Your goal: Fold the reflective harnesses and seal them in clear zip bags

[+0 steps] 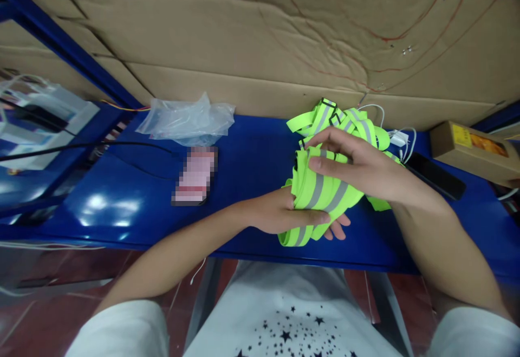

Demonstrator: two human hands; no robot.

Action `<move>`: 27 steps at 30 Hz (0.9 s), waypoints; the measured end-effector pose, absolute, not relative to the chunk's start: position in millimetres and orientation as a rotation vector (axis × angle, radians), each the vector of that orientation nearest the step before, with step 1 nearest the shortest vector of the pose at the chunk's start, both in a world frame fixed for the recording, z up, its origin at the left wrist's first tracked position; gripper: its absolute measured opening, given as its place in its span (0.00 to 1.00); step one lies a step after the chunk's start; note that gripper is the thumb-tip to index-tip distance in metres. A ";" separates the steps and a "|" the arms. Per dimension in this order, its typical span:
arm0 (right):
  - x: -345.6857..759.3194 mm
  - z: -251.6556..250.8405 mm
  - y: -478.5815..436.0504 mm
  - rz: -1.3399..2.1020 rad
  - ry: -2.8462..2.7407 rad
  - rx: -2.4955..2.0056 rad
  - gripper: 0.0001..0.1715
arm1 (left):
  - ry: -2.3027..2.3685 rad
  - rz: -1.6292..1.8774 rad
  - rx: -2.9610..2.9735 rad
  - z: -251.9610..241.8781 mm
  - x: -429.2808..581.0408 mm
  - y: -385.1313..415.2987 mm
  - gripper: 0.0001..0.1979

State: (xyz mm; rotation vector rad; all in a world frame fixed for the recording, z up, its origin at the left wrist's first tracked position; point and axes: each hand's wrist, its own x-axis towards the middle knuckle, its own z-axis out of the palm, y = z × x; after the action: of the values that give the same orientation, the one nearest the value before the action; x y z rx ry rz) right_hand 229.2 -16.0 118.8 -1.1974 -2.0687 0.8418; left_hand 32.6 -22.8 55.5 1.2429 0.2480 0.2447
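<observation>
A folded bundle of neon-yellow reflective straps [319, 186] with grey stripes is held above the blue table's front part. My left hand [290, 211] grips it from the left, thumb across the front and fingertips showing beneath. Over its top curls my right hand [345, 156], thumb and fingers closed about the upper folds. Behind my right hand lies a loose heap of the same straps [353, 121], with black buckles or sliders at its upper edge. Parts of the bundle are hidden by both hands.
On the blue table [252, 156], a clear plastic bag [189, 121] and a pixelated phone [195, 177] lie left. To the right are a white charger [398, 138], a black phone-like slab [436, 175] and a cardboard box [471, 151]. A cardboard wall [195, 37] stands behind.
</observation>
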 end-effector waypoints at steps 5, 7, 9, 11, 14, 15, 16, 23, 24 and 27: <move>224.6 116.5 -23.0 0.502 -2.193 -1.197 0.16 | 0.194 0.305 1.263 56.7 31.0 -19.6 0.21; 221.9 116.6 -28.0 0.544 -2.368 -1.206 0.24 | 0.204 0.361 1.369 57.6 27.7 -17.9 0.15; 219.5 115.0 -31.1 0.589 -2.479 -1.211 0.34 | 0.287 0.396 1.445 57.0 24.4 -17.0 0.09; 217.5 112.5 -31.4 0.562 -2.491 -1.229 0.37 | 0.315 0.399 1.382 54.4 23.0 -17.3 0.07; 215.1 108.9 -28.3 0.497 -2.403 -1.273 0.32 | 0.202 0.349 1.079 49.3 25.7 -18.7 0.14; 214.5 107.8 -26.9 0.497 -2.378 -1.276 0.30 | 0.173 0.330 0.973 47.8 27.2 -18.7 0.17; 213.9 106.6 -25.5 0.503 -2.361 -1.276 0.28 | 0.160 0.312 0.884 46.7 28.8 -18.3 0.19; 210.3 111.3 -26.8 0.389 -2.138 -1.313 0.19 | 0.164 0.203 0.951 52.7 28.8 -4.9 0.19; 210.8 114.4 -27.8 0.420 -2.074 -1.342 0.20 | 0.177 0.194 1.023 54.0 27.8 -4.2 0.20; 216.5 121.4 -27.0 0.612 -1.890 -1.384 0.23 | 0.178 0.208 1.104 53.7 26.9 -6.0 0.24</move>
State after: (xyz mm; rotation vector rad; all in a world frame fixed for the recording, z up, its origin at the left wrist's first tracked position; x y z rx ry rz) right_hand 216.5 -27.0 121.4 -1.3840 -1.8895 0.6124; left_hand 26.9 -6.0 53.7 1.1035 0.1780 0.2084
